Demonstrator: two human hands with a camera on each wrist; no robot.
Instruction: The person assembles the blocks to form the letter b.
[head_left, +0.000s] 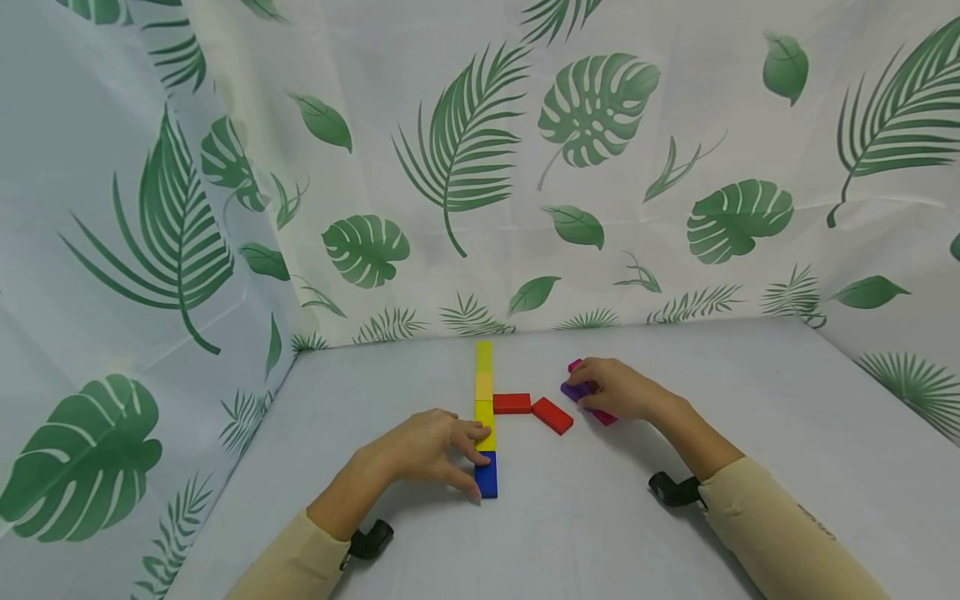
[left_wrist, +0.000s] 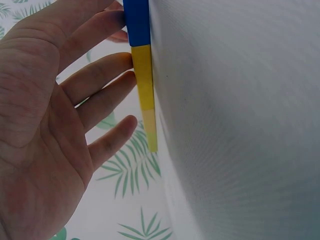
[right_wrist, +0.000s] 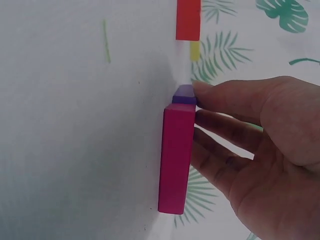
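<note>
A blue block [head_left: 487, 479] and several yellow blocks [head_left: 484, 383] lie end to end in a straight row on the table. My left hand [head_left: 431, 450] rests its fairly straight fingertips along the blue block and the nearest yellow one. To the right of the row, a red block [head_left: 512, 404] meets its side, and a second red block [head_left: 552, 416] lies at an angle. My right hand [head_left: 618, 389] pinches a purple block [head_left: 573, 392] between thumb and fingers. A pink block [right_wrist: 176, 160] lies close by it, partly under the hand in the head view. Another pink piece [head_left: 575, 365] shows beyond the fingers.
The blocks lie on a pale grey-white tabletop [head_left: 420, 550]. A white curtain with green leaf prints [head_left: 480, 283] hangs at the back and sides. Each wrist wears a black camera, at the left [head_left: 371, 540] and right [head_left: 672, 489].
</note>
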